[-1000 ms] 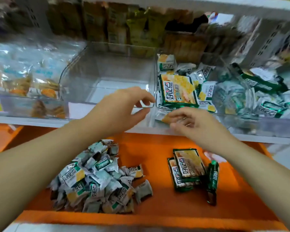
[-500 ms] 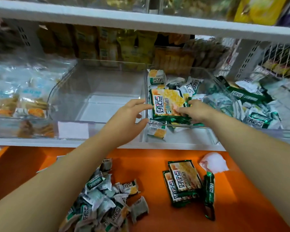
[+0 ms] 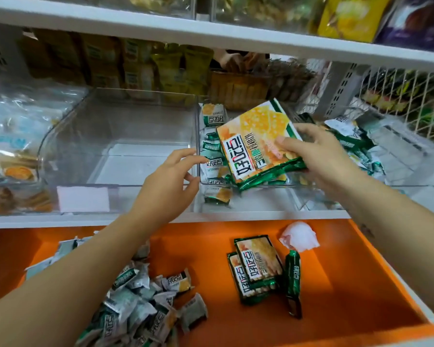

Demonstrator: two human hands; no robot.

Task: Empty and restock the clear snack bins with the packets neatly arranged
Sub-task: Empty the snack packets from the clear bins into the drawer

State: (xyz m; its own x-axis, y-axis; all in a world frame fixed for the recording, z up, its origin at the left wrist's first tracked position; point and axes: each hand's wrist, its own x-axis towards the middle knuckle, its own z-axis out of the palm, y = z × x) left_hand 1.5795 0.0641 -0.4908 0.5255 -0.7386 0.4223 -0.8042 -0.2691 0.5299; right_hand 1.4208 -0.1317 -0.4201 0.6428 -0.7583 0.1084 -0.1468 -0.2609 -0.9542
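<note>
Large packets (image 3: 258, 141): a small stack, yellow-and-green faces up, tilted and lifted clear above the middle bin (image 3: 261, 200); I count several green edges but cannot say how many.
Right hands report: my right hand (image 3: 311, 156) is clamped on that stack, thumb on top, fingers underneath.
Left hands report: my left hand (image 3: 171, 179) holds nothing, its fingers loosely spread at the wall between the two bins; I cannot tell if they touch it.
Middle bin: small packets (image 3: 214, 166) lie jumbled along its left side, so it is not emptied yet.
Empty bin (image 3: 140, 161): just left of it on the white shelf (image 3: 161, 219), nothing inside.
Table (image 3: 336, 284): orange, below the shelf; it carries a loose pile of small packets (image 3: 140, 309), two large packets overlapping (image 3: 257, 264), a slim one (image 3: 293, 279) on edge beside them, and a crumpled wad (image 3: 298, 236).
Risk, slip: the foil looks slick and I grip one end only; I judge the lower packets could slide out and drop back into the bin.
Risk, snag: the stack's low corner hangs near the front wall and could catch it on the way out.
Risk, mixing: set down carelessly, the stack could knock the edge-standing packet over or spill into the small pile.
</note>
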